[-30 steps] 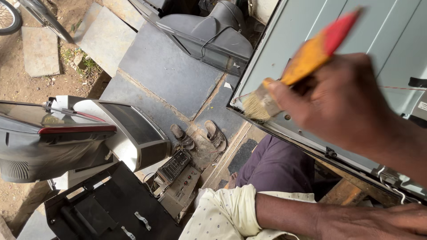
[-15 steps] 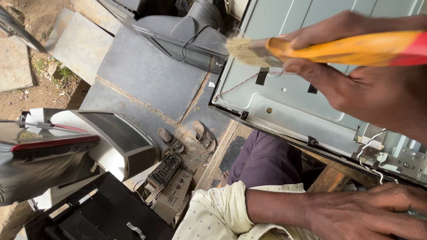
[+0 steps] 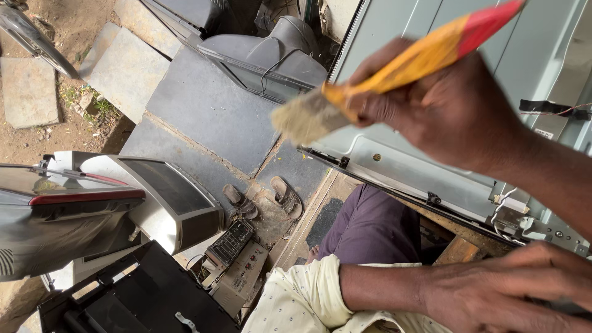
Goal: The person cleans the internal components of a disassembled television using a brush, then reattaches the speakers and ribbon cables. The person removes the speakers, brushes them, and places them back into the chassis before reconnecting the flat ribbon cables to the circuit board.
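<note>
Now the right hand (image 3: 431,102), fist closed on the paintbrush (image 3: 394,71), has swung its bristles off the metal panel (image 3: 425,166); left hand (image 3: 512,290) braces below, grip unclear.

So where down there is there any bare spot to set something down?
The dark floor slab between the grey television and the sandals is bare. The pale stone slab at left too. Around the silver television and black casing it is crowded.

Cream short sleeve with fine dark dots (image 3: 308,299), rolled at the left elbow; dark purple trousers (image 3: 370,225); bare left hand (image 3: 512,296); bare right hand (image 3: 431,105), no rings visible.
</note>
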